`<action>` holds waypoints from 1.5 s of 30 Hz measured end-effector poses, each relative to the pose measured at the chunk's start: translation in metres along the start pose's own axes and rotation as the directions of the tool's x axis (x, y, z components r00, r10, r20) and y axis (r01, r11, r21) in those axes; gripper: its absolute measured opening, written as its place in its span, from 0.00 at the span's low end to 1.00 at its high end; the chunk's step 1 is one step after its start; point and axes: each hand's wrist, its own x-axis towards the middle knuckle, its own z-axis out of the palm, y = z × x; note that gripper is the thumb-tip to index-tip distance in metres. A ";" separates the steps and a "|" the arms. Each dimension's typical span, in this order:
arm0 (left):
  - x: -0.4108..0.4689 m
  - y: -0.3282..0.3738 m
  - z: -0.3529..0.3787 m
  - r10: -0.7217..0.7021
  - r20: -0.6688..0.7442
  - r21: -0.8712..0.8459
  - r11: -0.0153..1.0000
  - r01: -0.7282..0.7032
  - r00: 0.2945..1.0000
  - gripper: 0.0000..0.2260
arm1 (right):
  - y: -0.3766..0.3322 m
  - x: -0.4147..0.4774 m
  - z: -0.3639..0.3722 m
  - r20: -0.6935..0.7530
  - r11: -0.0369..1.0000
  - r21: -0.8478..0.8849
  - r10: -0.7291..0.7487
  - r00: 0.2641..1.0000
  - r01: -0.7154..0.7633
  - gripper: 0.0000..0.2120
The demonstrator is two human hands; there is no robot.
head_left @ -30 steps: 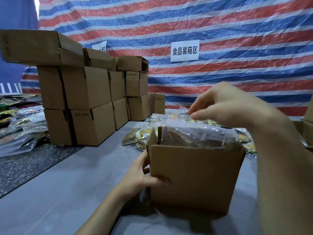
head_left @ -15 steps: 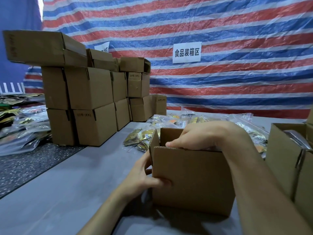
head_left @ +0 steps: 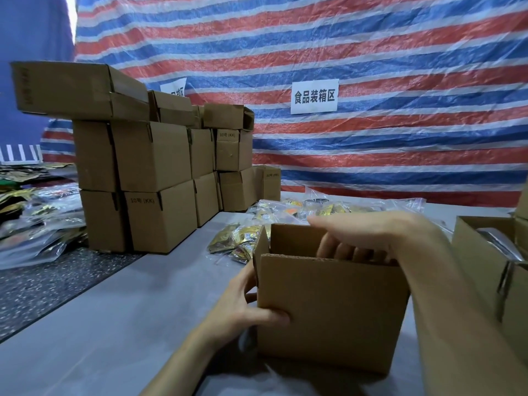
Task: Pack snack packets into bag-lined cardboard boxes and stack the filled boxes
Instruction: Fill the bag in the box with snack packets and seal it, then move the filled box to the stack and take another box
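Observation:
An open cardboard box (head_left: 328, 315) stands on the grey table (head_left: 114, 324) right in front of me. My left hand (head_left: 243, 307) grips its left front corner, thumb on the front face and fingers round the side. My right hand (head_left: 371, 235) reaches over the rim from the right, its fingers pointing straight down into the box. The front wall hides the fingertips and whatever is inside. Loose snack packets (head_left: 237, 241) in clear bags lie on the table just behind the box.
Closed cardboard boxes (head_left: 154, 178) are stacked up to three high at the left back. A second open box (head_left: 480, 267) with a clear bag inside stands at the right edge. More bagged packets (head_left: 37, 224) are piled at far left. A striped tarp with a white sign (head_left: 314, 97) hangs behind.
The clear bag that stuck up out of the box a second ago is down inside it. My right hand dropped from above the rim into the box. The left hand kept its hold.

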 end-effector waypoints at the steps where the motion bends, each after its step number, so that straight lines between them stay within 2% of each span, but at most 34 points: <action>1: 0.000 0.000 0.000 -0.002 0.001 0.001 1.000 0.002 1.000 0.31 | 0.003 0.000 -0.001 0.002 1.000 0.011 0.023 1.000 -0.023 0.32; 4: 0.000 0.000 0.001 0.000 0.010 -0.007 1.000 0.000 1.000 0.31 | 0.009 0.002 0.001 -0.004 0.999 0.011 0.036 0.999 -0.036 0.30; 8: 0.000 -0.001 0.000 0.007 0.010 -0.014 1.000 -0.006 1.000 0.32 | 0.007 0.000 -0.002 -0.013 0.997 0.049 0.061 0.998 -0.060 0.36; 12: 0.000 -0.001 0.001 -0.004 0.026 -0.035 0.999 0.005 1.000 0.33 | 0.008 0.000 0.005 0.048 0.998 0.056 0.017 0.999 -0.020 0.32; 14: 0.000 -0.001 0.002 -0.016 0.022 -0.058 0.998 0.017 1.000 0.35 | 0.007 -0.005 0.004 -0.017 0.998 0.062 -0.009 1.000 0.010 0.32; 16: -0.001 -0.001 0.003 -0.031 0.024 -0.083 0.996 0.033 0.999 0.38 | 0.004 -0.013 0.000 -0.198 0.990 0.096 -0.087 0.976 0.107 0.27; 17: -0.001 -0.001 0.003 -0.037 0.026 -0.095 0.995 0.039 0.999 0.39 | 0.003 -0.017 -0.001 -0.326 0.975 0.121 -0.140 0.935 0.188 0.25; 18: -0.001 0.000 0.003 -0.037 0.023 -0.099 0.994 0.039 0.999 0.41 | 0.002 -0.020 0.000 -0.471 0.950 0.133 -0.190 0.861 0.283 0.22; 19: -0.001 0.000 0.005 -0.033 0.005 -0.093 0.995 0.034 0.999 0.43 | 0.001 -0.021 0.003 -0.619 0.917 0.117 -0.233 0.750 0.381 0.19; 21: -0.002 0.001 0.007 -0.008 -0.044 -0.048 0.999 0.006 0.999 0.45 | 0.002 -0.022 0.017 -0.861 0.835 0.060 -0.234 0.451 0.547 0.10; 23: -0.004 0.003 0.011 0.007 -0.076 -0.032 0.999 -0.009 0.997 0.47 | 0.009 -0.021 0.038 -0.972 0.770 0.038 -0.120 0.203 0.637 0.03; 24: -0.005 0.005 0.015 0.010 -0.090 -0.030 0.999 -0.012 0.996 0.47 | 0.015 -0.020 0.051 -0.990 0.748 0.053 -0.046 0.131 0.662 0.01; 25: -0.006 0.006 0.019 0.015 -0.111 -0.028 0.999 -0.019 0.994 0.47 | 0.023 -0.018 0.065 -0.994 0.720 0.100 0.043 0.100 0.687 0.03; 26: -0.007 0.006 0.024 0.016 -0.138 -0.028 0.999 -0.020 0.990 0.47 | 0.032 -0.016 0.080 -0.983 0.677 0.182 0.140 0.118 0.713 0.06; 29: -0.010 0.009 0.036 0.011 -0.173 -0.024 1.000 -0.015 0.985 0.47 | 0.059 -0.006 0.116 -0.861 0.521 0.490 0.414 0.295 0.699 0.10; 31: -0.012 0.013 0.039 0.002 -0.140 0.014 1.000 0.000 0.990 0.49 | 0.079 0.003 0.130 -0.730 0.444 0.673 0.529 0.433 0.592 0.07; 33: -0.012 0.018 0.034 -0.028 -0.098 0.013 0.999 0.030 0.995 0.49 | 0.093 0.012 0.138 -0.602 0.428 0.798 0.569 0.560 0.423 0.07; 36: -0.015 0.026 0.020 -0.011 -0.083 0.072 0.997 0.017 0.997 0.51 | 0.102 0.020 0.145 -0.559 0.541 0.799 0.509 0.655 0.261 0.09; 39: -0.015 0.029 0.025 0.039 -0.064 0.067 0.997 -0.034 0.997 0.51 | 0.101 0.022 0.148 -0.546 0.622 0.745 0.363 0.755 0.240 0.07; 41: -0.013 0.028 0.038 0.059 -0.017 0.001 0.998 -0.059 0.998 0.48 | 0.103 0.020 0.148 -0.542 0.587 0.751 0.285 0.791 0.303 0.07; 45: -0.013 0.028 0.052 0.071 0.046 -0.029 0.997 -0.070 0.996 0.50 | 0.111 0.022 0.147 -0.567 0.429 0.791 0.243 0.787 0.437 0.12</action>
